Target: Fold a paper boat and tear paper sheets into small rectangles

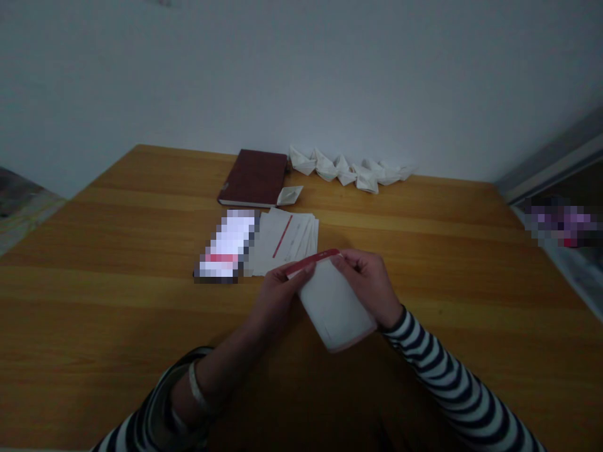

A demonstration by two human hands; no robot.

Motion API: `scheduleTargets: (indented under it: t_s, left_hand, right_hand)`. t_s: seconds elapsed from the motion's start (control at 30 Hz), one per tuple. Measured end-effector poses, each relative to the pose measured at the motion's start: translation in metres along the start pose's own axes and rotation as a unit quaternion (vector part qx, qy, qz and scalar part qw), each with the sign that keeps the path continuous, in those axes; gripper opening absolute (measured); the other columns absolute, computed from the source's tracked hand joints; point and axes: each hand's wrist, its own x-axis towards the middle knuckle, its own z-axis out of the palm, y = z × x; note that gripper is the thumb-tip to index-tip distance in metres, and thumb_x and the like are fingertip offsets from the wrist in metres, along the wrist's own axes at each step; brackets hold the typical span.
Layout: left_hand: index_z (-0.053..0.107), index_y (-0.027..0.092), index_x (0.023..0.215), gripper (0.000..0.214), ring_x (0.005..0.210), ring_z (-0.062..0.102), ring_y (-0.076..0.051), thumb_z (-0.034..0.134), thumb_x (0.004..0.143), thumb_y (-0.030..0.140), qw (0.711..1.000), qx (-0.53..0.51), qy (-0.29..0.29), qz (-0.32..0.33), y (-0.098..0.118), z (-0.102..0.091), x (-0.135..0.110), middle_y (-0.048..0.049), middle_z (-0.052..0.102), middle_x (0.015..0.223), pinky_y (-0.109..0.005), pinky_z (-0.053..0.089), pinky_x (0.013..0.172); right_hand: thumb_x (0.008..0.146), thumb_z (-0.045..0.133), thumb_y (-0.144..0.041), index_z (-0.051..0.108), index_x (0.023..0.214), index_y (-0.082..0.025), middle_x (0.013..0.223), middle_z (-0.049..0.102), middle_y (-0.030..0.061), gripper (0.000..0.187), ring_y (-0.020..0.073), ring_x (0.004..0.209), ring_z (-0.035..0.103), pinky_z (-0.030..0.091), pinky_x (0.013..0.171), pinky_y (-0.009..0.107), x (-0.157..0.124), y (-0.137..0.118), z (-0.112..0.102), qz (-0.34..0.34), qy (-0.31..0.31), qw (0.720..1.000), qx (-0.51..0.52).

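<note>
Since the left hand [277, 295] and right hand [365, 282] are grasping the white red-edged folded paper [332, 307] at six o'clock, I am fearing uneven pressure creasing it.

Pixelated object [226, 245] left of centre, identity unverifiable, pixelated item [560, 221] at right, likewise unverifiable, folded paper [334, 307] partly obscured by left hand [277, 298] and right hand [365, 282]

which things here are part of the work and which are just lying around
Part of the work: red-edged white paper held in the left hand and right hand; stack of red-striped paper sheets; row of folded paper boats; single paper boat

Just lying around: dark red book; pixelated object, too blurred to name
</note>
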Motion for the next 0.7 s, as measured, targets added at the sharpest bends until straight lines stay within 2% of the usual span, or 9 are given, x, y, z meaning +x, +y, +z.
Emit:
scheduleTargets:
  t_s: [0.07,0.17,0.27,0.37,0.47,0.57,0.7]
  left_hand:
    - [0.075,0.008,0.098,0.035,0.07,0.067,-0.015,0.081,0.072,0.029,0.999,0.002,0.028,0.027,0.004,-0.001,0.0,-0.0132,0.075,0.088,-0.022,0.054,0.065]
    - [0.076,0.01,0.098,0.036,0.076,0.068,-0.016,0.083,0.068,0.028,0.994,-0.028,0.08,0.074,0.015,-0.004,0.002,-0.0109,0.075,0.091,-0.022,0.056,0.069]
    - [0.075,0.013,0.1,0.034,0.08,0.069,-0.015,0.083,0.068,0.025,0.986,-0.068,0.11,0.101,0.023,-0.007,0.004,-0.0078,0.075,0.095,-0.022,0.057,0.071]
    - [0.073,0.016,0.104,0.035,0.084,0.07,-0.017,0.081,0.071,0.022,0.986,-0.082,0.109,0.091,0.026,-0.009,0.004,-0.0062,0.075,0.099,-0.021,0.058,0.071]
    - [0.071,0.019,0.108,0.036,0.09,0.07,-0.019,0.079,0.074,0.024,0.988,-0.081,0.101,0.088,0.023,-0.009,0.004,-0.0052,0.074,0.104,-0.022,0.059,0.074]
    - [0.069,0.02,0.111,0.035,0.095,0.07,-0.021,0.077,0.077,0.028,0.988,-0.08,0.087,0.101,0.019,-0.011,0.004,-0.0058,0.074,0.107,-0.024,0.06,0.077]
    - [0.07,0.021,0.11,0.033,0.097,0.069,-0.021,0.075,0.079,0.028,0.986,-0.082,0.077,0.119,0.017,-0.011,0.005,-0.0059,0.073,0.108,-0.024,0.06,0.079]
  right_hand:
    - [0.088,0.059,-0.041,0.07,0.106,-0.018,0.077,0.07,0.0026,0.031,0.0137,0.065,0.06,0.043,0.053,0.022,-0.002,0.0,-0.002,-0.001,-0.022,1.0,0.018]
    - [0.085,0.065,-0.035,0.061,0.126,-0.02,0.084,0.074,0.0032,0.044,0.0144,0.068,0.065,0.049,0.06,0.024,-0.007,0.002,-0.007,0.0,-0.028,0.999,0.034]
    - [0.085,0.065,-0.032,0.064,0.122,-0.019,0.077,0.075,0.0023,0.04,0.0146,0.069,0.067,0.053,0.066,0.027,-0.016,0.002,-0.01,-0.015,0.046,0.999,0.022]
    - [0.083,0.067,-0.029,0.068,0.117,-0.019,0.076,0.077,0.0027,0.035,0.0149,0.069,0.069,0.056,0.069,0.029,-0.025,0.001,-0.007,-0.032,0.136,0.99,0.024]
    - [0.081,0.069,-0.027,0.071,0.113,-0.02,0.082,0.078,0.0041,0.032,0.0161,0.071,0.072,0.059,0.07,0.03,-0.032,0.001,-0.002,-0.049,0.198,0.979,0.023]
    - [0.082,0.069,-0.025,0.073,0.111,-0.024,0.094,0.078,0.0051,0.029,0.0173,0.075,0.074,0.062,0.072,0.032,-0.037,0.003,0.001,-0.094,0.237,0.967,-0.027]
    - [0.085,0.065,-0.019,0.073,0.109,-0.028,0.104,0.077,0.0037,0.027,0.0167,0.08,0.074,0.062,0.075,0.033,-0.038,0.003,0.0,-0.178,0.24,0.945,-0.133]
